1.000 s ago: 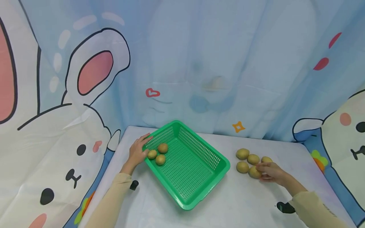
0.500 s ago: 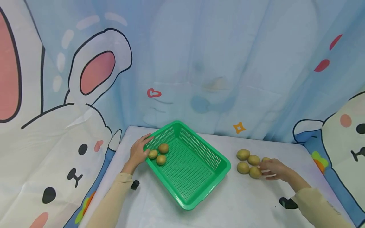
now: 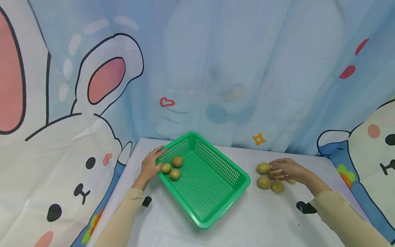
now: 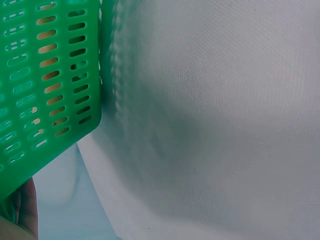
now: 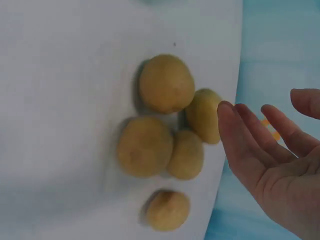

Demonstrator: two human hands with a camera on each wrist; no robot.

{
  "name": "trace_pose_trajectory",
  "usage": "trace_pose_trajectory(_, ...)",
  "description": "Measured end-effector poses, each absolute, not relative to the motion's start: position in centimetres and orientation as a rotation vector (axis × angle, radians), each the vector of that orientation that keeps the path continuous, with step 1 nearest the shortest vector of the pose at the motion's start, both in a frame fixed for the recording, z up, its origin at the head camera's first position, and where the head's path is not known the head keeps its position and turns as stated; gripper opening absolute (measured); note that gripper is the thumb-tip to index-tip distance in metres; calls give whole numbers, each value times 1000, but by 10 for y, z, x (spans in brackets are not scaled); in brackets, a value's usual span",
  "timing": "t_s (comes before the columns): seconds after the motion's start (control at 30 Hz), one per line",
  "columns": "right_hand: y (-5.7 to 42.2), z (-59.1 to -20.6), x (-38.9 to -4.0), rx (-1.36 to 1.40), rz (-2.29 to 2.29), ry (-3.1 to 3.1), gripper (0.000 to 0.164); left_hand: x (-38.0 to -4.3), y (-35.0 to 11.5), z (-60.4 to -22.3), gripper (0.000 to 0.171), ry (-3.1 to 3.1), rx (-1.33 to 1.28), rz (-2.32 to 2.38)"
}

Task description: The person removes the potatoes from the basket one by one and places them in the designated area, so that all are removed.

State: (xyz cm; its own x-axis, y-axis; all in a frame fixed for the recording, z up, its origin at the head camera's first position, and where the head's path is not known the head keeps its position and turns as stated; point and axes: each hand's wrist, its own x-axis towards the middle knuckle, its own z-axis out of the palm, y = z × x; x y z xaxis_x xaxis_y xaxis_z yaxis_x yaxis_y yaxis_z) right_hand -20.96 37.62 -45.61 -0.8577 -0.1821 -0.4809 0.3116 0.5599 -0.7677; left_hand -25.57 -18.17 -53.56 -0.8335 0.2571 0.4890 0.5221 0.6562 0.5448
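My left hand (image 3: 150,165) grips the rim of a green plastic basket (image 3: 197,219) at its left corner. In the left wrist view, part of that hand (image 4: 25,215) shows at the basket's lower edge. Three potatoes (image 3: 175,174) lie inside the basket, close to the left hand. Over on the right, several more potatoes (image 5: 145,146) sit grouped on the white cloth. Just above them hovers my right hand (image 3: 290,169), fingers extended and holding nothing; it partly covers the potatoes behind it in the head view. The right wrist view shows its fingers (image 5: 245,145) apart from the potatoes.
A white cloth (image 3: 234,219) covers the table. Behind it hangs a blue curtain (image 3: 191,61) with cartoon rabbits at both sides. Between the basket and the loose potatoes lies a strip of bare cloth.
My right hand has moved from the nearer right potatoes toward the far side and left, over the group. My left hand and the basket stay in place.
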Motion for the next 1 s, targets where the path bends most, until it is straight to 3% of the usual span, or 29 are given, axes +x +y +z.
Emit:
trace_pose_trajectory(0.5,249,-434,-251,-122,-1487,2056,52,-254,-183,-538,62,-2491,-636,-957)
trace_pose_trajectory(1.0,133,-468,-272,-172,-1524,2025,48,-258,-183,-538,64,-2520,-618,-958)
